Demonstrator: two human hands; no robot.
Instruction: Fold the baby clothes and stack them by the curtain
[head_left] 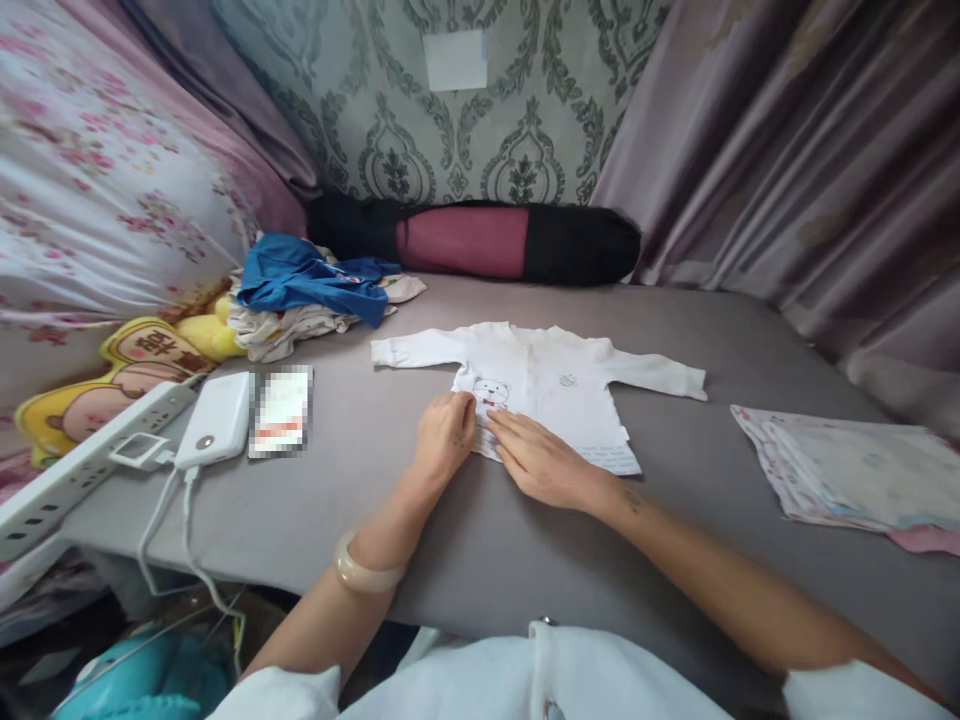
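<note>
Seen from my remote post, dial centred on the shirt: item, one small white shirt, long-sleeved, bear printed on its front, lying flat mid-counter, sleeves out toward 9 and 3 o'clock, presumably so that no part bunches beneath another. Item, left hand, at 7 o'clock, fingers curled at the shirt's lower side edge; it seems to pinch there, but the fingertips are hidden and I cannot tell. Item, right hand, at 6 o'clock, near the left and apart from it, fingers extended flat over the lower front, likely to hold the cloth level. Item, folded cloths, stacked toward 4 o'clock, well clear of the sleeve. Item, heaped clothes, blue one uppermost, toward 10 o'clock, loose and outside the working space. Item, white power bank, toward 9 o'clock, beside the power strip, its cables running over the near edge. Item, a pixelated flat object just beside it, nature unreadable. Item, long black-and-red bag, toward 12 o'clock, along the wall.
</note>
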